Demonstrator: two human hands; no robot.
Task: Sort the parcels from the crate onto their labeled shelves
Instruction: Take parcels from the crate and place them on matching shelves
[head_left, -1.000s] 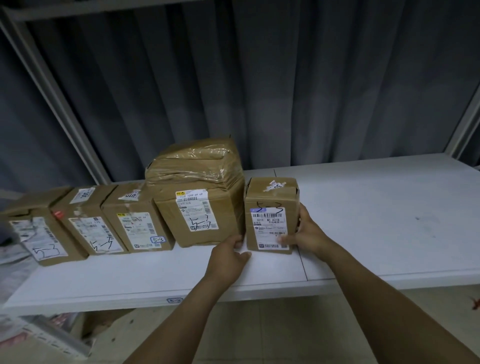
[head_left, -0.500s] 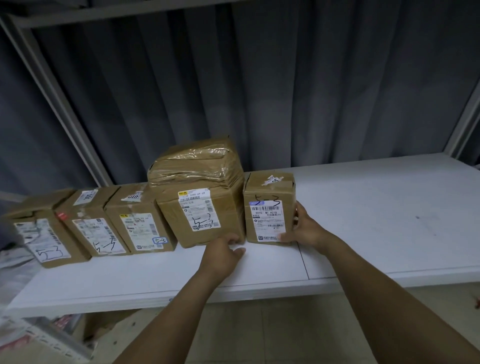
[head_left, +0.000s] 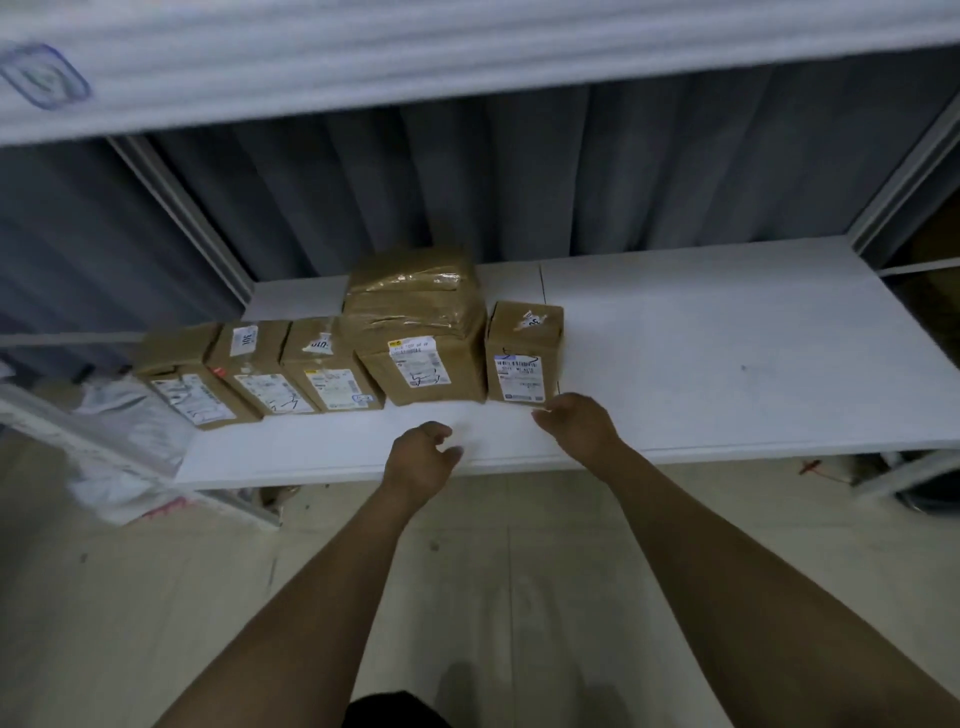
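Several brown cardboard parcels stand in a row on the white shelf (head_left: 701, 374). The rightmost is a small upright box (head_left: 523, 353) with a white label on its front. To its left sits a bigger tape-wrapped box (head_left: 421, 332), then three smaller boxes (head_left: 260, 374). My right hand (head_left: 576, 423) hovers just in front of the small box's lower right corner, fingers loosely curled, holding nothing. My left hand (head_left: 421, 457) hangs over the shelf's front edge, fingers relaxed, apart from the parcels.
A higher white shelf board (head_left: 467, 57) with a blue sticker crosses the top of the view. Grey curtain hangs behind. Metal uprights (head_left: 182, 208) frame the shelf. Plastic mail bags (head_left: 124, 447) lie at lower left. Pale floor lies below.
Both hands have let go of the small box and drawn back toward me. The view has pulled back and tilted down, so the upper shelf and floor now show.
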